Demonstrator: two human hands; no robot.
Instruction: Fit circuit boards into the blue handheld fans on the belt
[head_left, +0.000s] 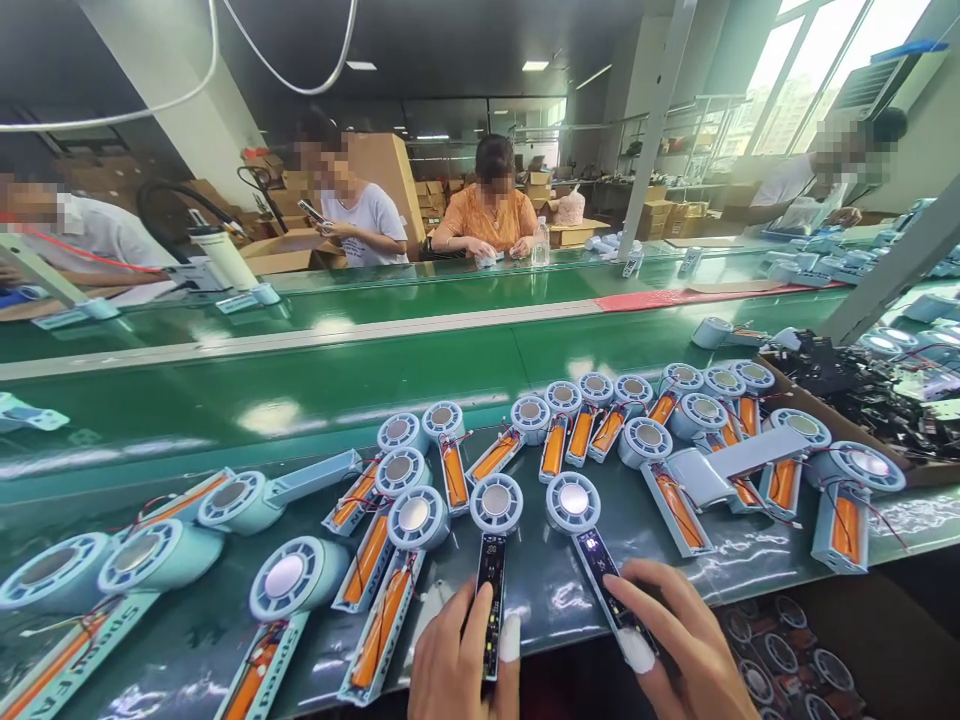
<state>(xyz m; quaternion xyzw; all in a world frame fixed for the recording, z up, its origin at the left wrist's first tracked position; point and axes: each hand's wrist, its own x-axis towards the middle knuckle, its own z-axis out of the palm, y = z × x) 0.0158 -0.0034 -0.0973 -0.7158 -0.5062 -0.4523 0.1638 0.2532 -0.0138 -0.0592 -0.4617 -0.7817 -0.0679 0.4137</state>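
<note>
Two light blue handheld fans lie face up at the near table edge, each with a black circuit board in its handle. My left hand (466, 655) is closed round the handle of the left fan (496, 503), fingers pressed on its board (492, 590). On the right fan (573, 502), my right hand (679, 635) holds the handle, with fingertips on the board (596, 560). White covers wrap a digit of each hand. Around them lie several more fans (416, 517) whose open handles show orange batteries (382, 620) and thin red wires.
A box of black parts (840, 390) stands at the right. Below the table edge, a carton (885, 640) holds round parts. Across the green conveyor (375, 370), several people sit or stand. A metal post (656, 130) rises beyond the belt.
</note>
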